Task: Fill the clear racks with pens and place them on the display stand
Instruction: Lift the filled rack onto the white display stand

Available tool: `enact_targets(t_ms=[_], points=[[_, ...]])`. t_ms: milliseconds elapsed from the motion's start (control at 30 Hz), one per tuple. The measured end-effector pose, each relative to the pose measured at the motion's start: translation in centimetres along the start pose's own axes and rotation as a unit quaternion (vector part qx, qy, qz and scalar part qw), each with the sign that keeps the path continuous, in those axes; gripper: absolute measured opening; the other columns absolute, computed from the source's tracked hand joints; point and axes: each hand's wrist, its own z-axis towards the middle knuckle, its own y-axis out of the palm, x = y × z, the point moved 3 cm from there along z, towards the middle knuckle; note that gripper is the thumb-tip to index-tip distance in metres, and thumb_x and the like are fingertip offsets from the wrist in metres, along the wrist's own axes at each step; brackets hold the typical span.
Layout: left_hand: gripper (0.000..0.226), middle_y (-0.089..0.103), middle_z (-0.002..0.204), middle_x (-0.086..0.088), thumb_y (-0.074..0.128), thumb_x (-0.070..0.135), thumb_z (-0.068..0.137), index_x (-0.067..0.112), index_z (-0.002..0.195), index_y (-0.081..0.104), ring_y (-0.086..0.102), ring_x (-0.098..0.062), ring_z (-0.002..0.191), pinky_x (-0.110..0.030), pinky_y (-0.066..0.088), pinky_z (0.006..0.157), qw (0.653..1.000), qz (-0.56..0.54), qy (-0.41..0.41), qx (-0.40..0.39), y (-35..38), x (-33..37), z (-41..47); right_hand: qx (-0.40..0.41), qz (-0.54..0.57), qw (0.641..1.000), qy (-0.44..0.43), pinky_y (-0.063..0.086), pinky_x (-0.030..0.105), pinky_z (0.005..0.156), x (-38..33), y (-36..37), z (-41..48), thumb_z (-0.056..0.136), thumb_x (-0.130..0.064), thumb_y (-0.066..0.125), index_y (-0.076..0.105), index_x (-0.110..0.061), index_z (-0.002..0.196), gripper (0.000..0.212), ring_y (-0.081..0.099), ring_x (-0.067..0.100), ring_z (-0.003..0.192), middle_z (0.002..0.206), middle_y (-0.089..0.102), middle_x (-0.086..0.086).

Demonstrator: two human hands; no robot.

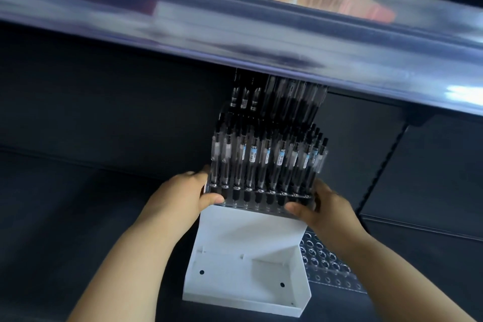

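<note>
1. The left hand point(188, 196) and right hand point(321, 206) each hold one end of the rack point(261, 197). Thumbs lie on the front and fingers are clamped round the ends, probably to keep it level.
2. The rack, full of upright pens point(261, 159), is at the top edge of the white stand point(245, 243), apparently being seated there.
3. Rear pens point(277, 99) stand higher behind, which suggests tiers filled from the back forward.
4. An empty rack point(329, 264) lies flat on the shelf point(78, 217) just beside the stand's right edge, likely next to fill.
</note>
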Motion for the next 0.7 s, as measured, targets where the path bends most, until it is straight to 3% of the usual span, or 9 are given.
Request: enact_targets(t_ms=[100,233,400,467,533,633,700], points=[[0.043,0.041,0.076,0.011,0.06,0.048,0.084,0.024,0.119,0.053,0.044,-0.012,0.073,-0.023,0.032,0.055,0.999,-0.045,0.006,0.024,0.3,-0.44,-0.08,0.017,0.014,1.0,-0.005,0.035,0.006,0.049,0.06,0.03,-0.13,0.077,-0.043,0.071,0.052,-0.028,0.119,0.049,0.044,-0.005,0.064,0.071,0.048,-0.019],[0.047,0.044,0.082,0.01,0.064,0.045,0.083,0.026,0.125,0.054,0.045,-0.011,0.077,-0.023,0.034,0.06,0.995,-0.091,0.013,0.032,0.51,-0.59,-0.02,0.016,0.015,0.999,-0.025,0.037,0.002,0.053,0.04,0.06,-0.08,0.078,-0.045,0.069,0.051,-0.032,0.12,0.048,0.046,-0.006,0.061,0.068,0.048,-0.02],[0.037,0.045,0.08,0.01,0.066,0.041,0.082,0.02,0.113,0.06,0.045,-0.006,0.072,-0.016,0.03,0.055,0.993,-0.111,0.017,0.04,0.78,-0.8,0.13,0.006,-0.02,0.999,-0.035,0.034,-0.001,0.053,0.07,-0.02,0.15,0.08,-0.048,0.065,0.05,-0.025,0.122,0.051,0.043,-0.008,0.062,0.069,0.045,-0.022],[0.04,0.048,0.086,0.009,0.066,0.039,0.083,0.021,0.117,0.059,0.048,-0.009,0.077,-0.018,0.032,0.058,0.992,-0.118,0.021,0.045,0.78,-0.76,0.15,-0.015,-0.04,0.999,-0.026,0.035,0.001,0.052,0.14,0.13,0.14,0.081,-0.05,0.062,0.051,-0.032,0.103,0.031,0.043,-0.008,0.062,0.069,0.045,-0.021],[0.049,0.051,0.094,0.006,0.066,0.039,0.083,0.022,0.127,0.054,0.049,-0.012,0.084,-0.022,0.034,0.063,0.991,-0.119,0.027,0.051,0.77,-0.7,0.13,-0.027,-0.064,0.997,-0.025,0.036,0.003,0.052,0.16,0.32,0.06,0.081,-0.052,0.061,0.04,-0.033,0.086,0.029,0.046,-0.004,0.06,0.068,0.049,-0.015],[0.05,0.045,0.08,0.009,0.067,0.039,0.082,0.019,0.126,0.055,0.046,-0.011,0.075,-0.019,0.032,0.056,0.99,-0.121,0.029,0.066,0.83,-0.84,0.07,-0.017,-0.07,0.997,-0.028,0.036,0.003,0.052,0.37,0.55,0.15,0.081,-0.052,0.061,0.048,-0.027,0.102,0.035,0.045,-0.004,0.06,0.069,0.049,-0.015],[0.058,0.043,0.077,0.01,0.069,0.04,0.079,0.027,0.132,0.051,0.045,-0.01,0.072,-0.017,0.032,0.056,0.988,-0.132,0.026,0.07,0.89,-1.0,0.06,0.003,-0.062,0.998,-0.032,0.035,0.002,0.05,0.52,0.84,0.03,0.08,-0.051,0.063,0.049,-0.024,0.12,0.05,0.042,-0.007,0.062,0.073,0.045,-0.021]])
